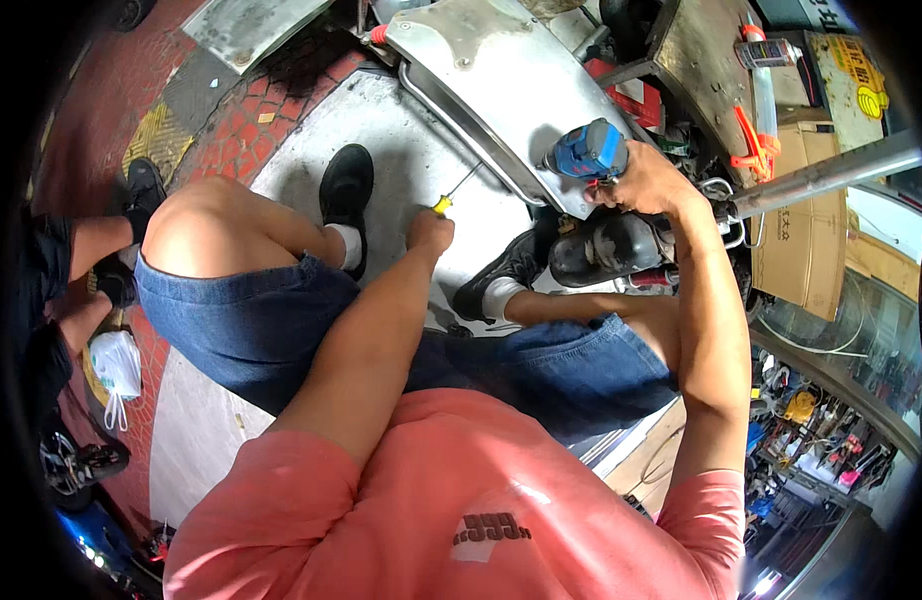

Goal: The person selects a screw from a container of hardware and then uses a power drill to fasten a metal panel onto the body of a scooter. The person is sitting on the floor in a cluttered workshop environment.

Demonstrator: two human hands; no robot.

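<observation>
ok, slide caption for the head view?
Left hand with a yellow-handled screwdriver, right hand gripping a blue power tool by a silver metal panel.

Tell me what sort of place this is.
Probably a repair workshop: a blue power tool in the right hand, a yellow-handled screwdriver in the left hand, and a spray can nearby.

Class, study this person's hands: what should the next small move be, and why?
Probably lay the screwdriver down: the left hand grips it while the right hand holds the drill over the panel's near end, so neither hand seems free to steady the panel.
</observation>
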